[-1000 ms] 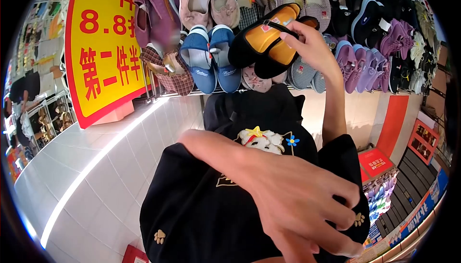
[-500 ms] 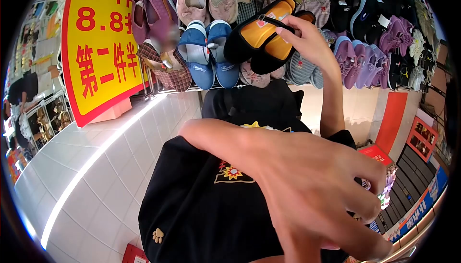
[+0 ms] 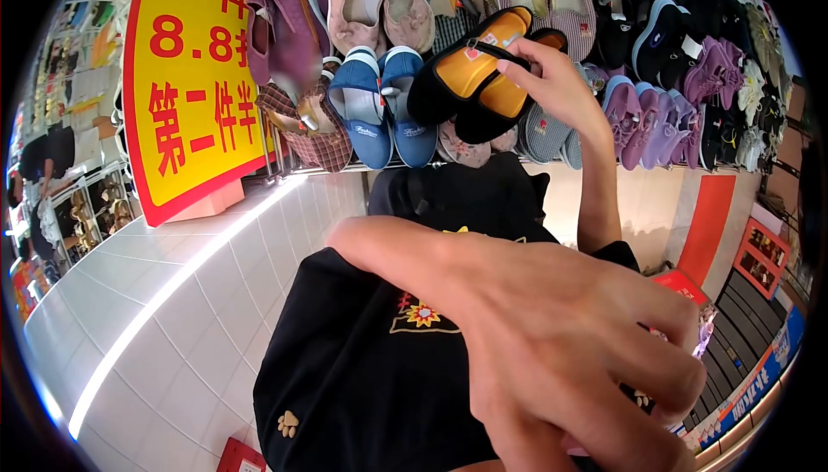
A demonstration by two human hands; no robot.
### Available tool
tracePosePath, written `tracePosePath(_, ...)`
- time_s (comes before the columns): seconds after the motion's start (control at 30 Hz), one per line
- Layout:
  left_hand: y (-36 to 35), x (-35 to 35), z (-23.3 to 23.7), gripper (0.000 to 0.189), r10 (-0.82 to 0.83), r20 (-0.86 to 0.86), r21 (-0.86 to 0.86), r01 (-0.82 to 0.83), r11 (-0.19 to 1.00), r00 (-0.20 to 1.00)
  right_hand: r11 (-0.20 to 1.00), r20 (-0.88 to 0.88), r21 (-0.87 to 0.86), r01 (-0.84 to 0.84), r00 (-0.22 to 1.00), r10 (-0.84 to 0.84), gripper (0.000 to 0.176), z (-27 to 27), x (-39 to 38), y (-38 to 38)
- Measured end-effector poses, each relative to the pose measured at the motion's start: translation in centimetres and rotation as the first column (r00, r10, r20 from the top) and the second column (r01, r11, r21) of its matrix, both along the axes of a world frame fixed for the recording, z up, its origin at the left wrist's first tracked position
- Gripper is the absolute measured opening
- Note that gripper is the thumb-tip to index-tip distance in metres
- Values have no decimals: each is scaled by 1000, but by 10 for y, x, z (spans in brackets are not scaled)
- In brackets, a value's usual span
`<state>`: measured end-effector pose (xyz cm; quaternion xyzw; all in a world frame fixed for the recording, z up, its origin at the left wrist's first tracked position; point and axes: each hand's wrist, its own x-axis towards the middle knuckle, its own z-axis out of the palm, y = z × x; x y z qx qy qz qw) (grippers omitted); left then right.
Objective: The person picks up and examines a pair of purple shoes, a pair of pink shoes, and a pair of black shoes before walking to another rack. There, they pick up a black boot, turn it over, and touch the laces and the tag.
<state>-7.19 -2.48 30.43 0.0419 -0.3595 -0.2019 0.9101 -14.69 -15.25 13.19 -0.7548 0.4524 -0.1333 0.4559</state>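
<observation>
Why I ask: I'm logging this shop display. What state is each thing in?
Black shoes: gripped, tilted, openings showing
Right hand: closed on the black shoes
Left hand: fingers bent and apart
Blue shoes: side by side, toes down
Pink shoes at the top: side by side, openings showing
Yellow sign: printed side showing
Light strip: lit

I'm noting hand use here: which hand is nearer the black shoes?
Right: the right hand holds the black shoes; the left hand is apart from them, low in view, close to the camera.
</observation>
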Motion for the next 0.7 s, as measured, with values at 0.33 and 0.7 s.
tracePosePath(0.33, -5, 0, -16, 7, 87, 207, -208, -43, 977, 974, 1000, -25, -10, 18, 1000, -18, 25, 4, 4, 0)
tracePosePath(0.7, -5, 57, -29, 8, -295, 525, -27, 362, 932, 798, 999, 23, -37, -10, 1000, 10, 25, 33, 7, 3)
